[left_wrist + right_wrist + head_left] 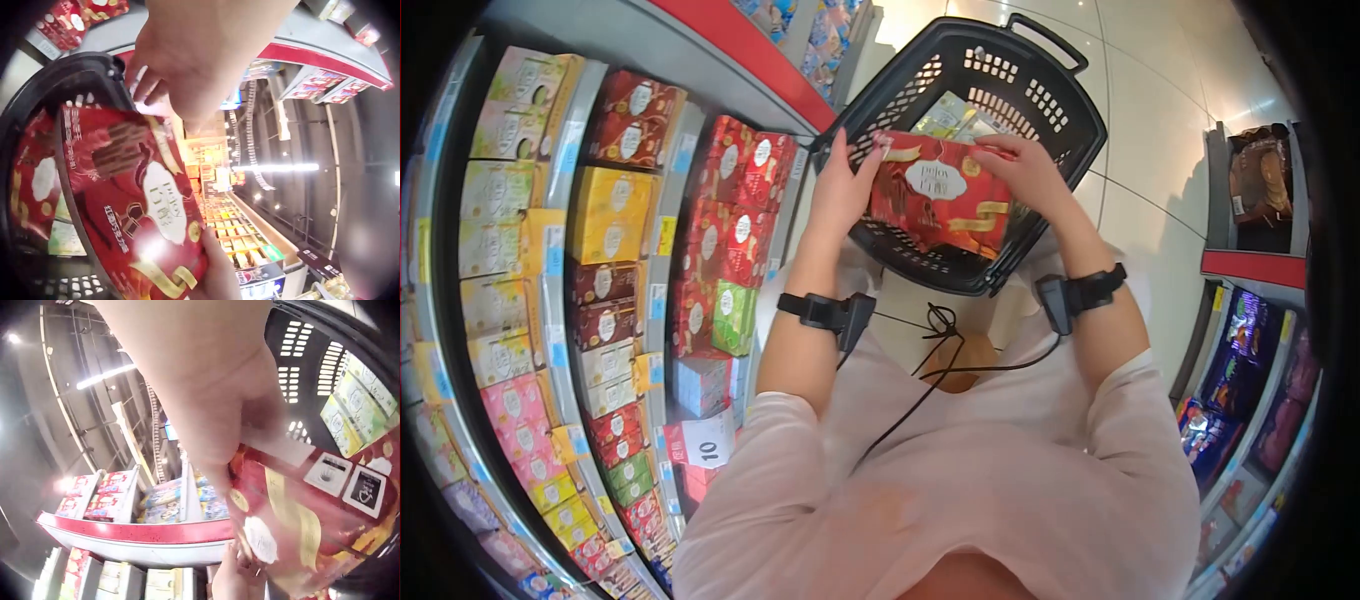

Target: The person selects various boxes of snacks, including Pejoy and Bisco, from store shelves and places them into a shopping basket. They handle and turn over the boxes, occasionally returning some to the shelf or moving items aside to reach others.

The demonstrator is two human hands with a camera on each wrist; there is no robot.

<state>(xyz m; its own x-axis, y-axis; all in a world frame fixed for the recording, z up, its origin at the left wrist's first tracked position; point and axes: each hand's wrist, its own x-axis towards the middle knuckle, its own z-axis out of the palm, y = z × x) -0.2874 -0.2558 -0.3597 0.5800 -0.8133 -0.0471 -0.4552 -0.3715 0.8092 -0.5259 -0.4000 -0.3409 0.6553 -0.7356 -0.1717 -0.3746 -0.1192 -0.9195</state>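
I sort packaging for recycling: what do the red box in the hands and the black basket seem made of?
Red box: probably thin card with a glossy printed finish; its faces look flat, and light glares off the front. Basket: likely moulded plastic, black with a soft sheen; its walls carry regular slots.

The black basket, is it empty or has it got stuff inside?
Not empty: the basket has pale green packs inside, and the left wrist view shows a second red box there.
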